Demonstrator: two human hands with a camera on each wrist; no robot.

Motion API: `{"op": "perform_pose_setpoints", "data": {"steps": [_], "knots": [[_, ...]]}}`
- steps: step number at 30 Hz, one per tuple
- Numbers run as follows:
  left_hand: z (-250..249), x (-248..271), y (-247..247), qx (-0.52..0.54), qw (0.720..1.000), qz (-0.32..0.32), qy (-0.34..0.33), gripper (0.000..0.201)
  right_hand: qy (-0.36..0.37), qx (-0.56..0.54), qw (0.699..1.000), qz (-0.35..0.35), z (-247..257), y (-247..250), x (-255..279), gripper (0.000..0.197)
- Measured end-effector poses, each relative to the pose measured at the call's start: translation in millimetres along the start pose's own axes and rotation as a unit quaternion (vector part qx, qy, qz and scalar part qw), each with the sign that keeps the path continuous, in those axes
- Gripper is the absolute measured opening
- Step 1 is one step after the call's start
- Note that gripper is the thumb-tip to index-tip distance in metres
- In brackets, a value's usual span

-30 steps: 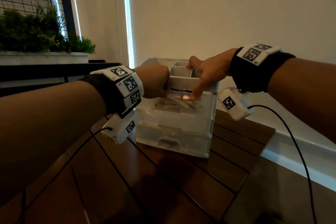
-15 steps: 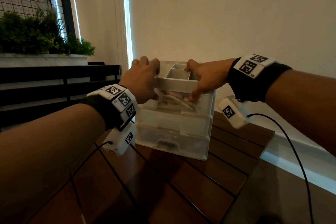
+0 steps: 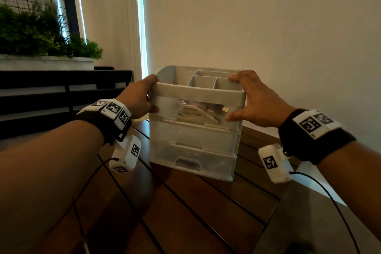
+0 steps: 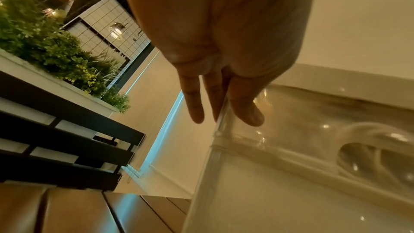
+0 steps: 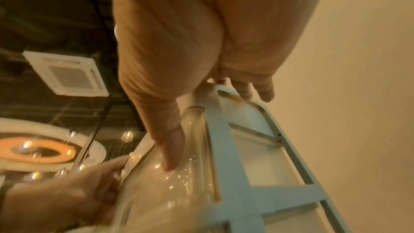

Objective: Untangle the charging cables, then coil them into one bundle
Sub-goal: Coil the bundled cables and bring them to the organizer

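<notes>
A translucent drawer organiser (image 3: 193,146) with a grey compartment tray (image 3: 198,94) on top stands on the wooden table. Pale coiled charging cables (image 3: 193,112) lie tangled inside its top drawer, seen through the front; a loop of cable (image 4: 367,141) shows in the left wrist view. My left hand (image 3: 151,94) grips the organiser's upper left corner, thumb on the front, fingers along the side. My right hand (image 3: 240,99) grips the upper right corner the same way, thumb (image 5: 170,148) on the drawer front. The two lower drawers are shut.
The slatted table (image 3: 185,212) ends at a front right corner, with a white ledge (image 3: 321,189) beyond it. A plain wall stands close behind the organiser. At the left are a black slatted rail (image 3: 61,93) and a planter of green plants (image 3: 41,33).
Both hands have left the top drawer's front and moved out to the organiser's upper corners. The organiser now faces me more squarely.
</notes>
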State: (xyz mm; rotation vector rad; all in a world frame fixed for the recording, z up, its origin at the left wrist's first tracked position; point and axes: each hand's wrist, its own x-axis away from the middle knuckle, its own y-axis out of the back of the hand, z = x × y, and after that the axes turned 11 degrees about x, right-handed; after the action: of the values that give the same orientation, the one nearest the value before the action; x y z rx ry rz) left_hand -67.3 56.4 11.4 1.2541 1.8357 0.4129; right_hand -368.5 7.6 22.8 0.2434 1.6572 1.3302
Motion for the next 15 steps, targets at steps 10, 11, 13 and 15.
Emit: {"op": "perform_pose_setpoints", "data": {"steps": [10,11,13,15], "knots": [[-18.3,15.7,-38.3,0.415,0.883,-0.052,0.215,0.116,-0.039,0.057,0.997,-0.042,12.5,-2.9,7.2,0.075],[-25.9,15.2,-42.5,0.435,0.867,-0.053,0.238,0.125,-0.038,0.059,0.996,-0.052,14.9,-5.7,8.7,0.069],[-41.3,11.0,-49.7,0.445,0.857,-0.073,0.252,0.133,-0.033,0.054,0.995,-0.075,18.0,-10.9,9.3,0.060],[-52.2,4.3,-57.0,0.471,0.836,-0.088,0.267,0.124,-0.027,0.077,0.993,-0.089,18.7,-16.7,8.3,0.057]]}}
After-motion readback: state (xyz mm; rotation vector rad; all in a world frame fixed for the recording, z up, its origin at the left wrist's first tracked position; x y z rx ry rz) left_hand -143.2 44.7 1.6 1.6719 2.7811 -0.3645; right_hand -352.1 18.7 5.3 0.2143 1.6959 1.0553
